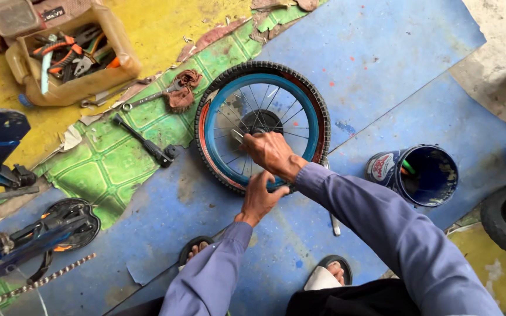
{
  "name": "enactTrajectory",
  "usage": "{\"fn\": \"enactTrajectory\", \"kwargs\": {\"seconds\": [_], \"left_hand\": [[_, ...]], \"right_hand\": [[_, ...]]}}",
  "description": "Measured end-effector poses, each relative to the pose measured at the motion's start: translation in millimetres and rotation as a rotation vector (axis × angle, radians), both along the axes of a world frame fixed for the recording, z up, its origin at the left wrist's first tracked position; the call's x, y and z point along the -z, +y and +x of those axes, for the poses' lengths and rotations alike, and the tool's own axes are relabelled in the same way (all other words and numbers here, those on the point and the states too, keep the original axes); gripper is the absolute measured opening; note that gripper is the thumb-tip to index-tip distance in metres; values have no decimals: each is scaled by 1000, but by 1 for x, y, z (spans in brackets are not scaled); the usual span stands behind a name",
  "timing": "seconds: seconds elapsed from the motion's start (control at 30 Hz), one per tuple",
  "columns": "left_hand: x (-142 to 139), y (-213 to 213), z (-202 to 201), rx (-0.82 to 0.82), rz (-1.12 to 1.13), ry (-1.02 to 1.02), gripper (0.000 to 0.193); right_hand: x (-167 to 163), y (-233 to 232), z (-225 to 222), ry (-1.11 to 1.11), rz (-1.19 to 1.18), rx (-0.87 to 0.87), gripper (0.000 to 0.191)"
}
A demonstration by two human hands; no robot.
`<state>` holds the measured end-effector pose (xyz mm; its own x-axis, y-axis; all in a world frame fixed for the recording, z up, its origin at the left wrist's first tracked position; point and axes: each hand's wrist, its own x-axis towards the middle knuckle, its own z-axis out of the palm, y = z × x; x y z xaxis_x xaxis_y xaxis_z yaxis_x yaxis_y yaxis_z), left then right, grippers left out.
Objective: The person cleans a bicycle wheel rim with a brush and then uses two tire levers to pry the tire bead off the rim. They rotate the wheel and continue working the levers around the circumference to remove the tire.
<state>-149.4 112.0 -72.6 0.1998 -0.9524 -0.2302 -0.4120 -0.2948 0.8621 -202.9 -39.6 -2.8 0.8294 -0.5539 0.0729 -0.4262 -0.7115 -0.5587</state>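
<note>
soft, even daylight is falling over my work floor, casting only faint shadows under my hands. nothing is glaring. the centre is staying sharp, while the edges are bending and softening slightly, probably from a wide lens.

The floor (382, 52) is covered in worn blue sheeting, torn away toward the upper left to show green patterned vinyl (112, 158) and yellow beneath (edges ragged, flaking). Bare grey concrete (499, 41) shows at the upper right corner under even daylight.
</note>
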Motion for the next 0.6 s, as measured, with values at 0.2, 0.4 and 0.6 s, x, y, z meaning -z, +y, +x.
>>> {"fn": "enactTrajectory", "kwargs": {"seconds": [0.2,0.4,0.6], "left_hand": [[-2,-6,-13,-40,-331,-684,54],[14,-19,-16,230,-326,-951,41],[7,-34,-12,420,-369,-909,46]], "right_hand": [[15,-15,-7,49,-176,-164,16],[-4,-13,-58,-82,-114,-160,8],[-2,43,-194,200,46,347,12]]}}
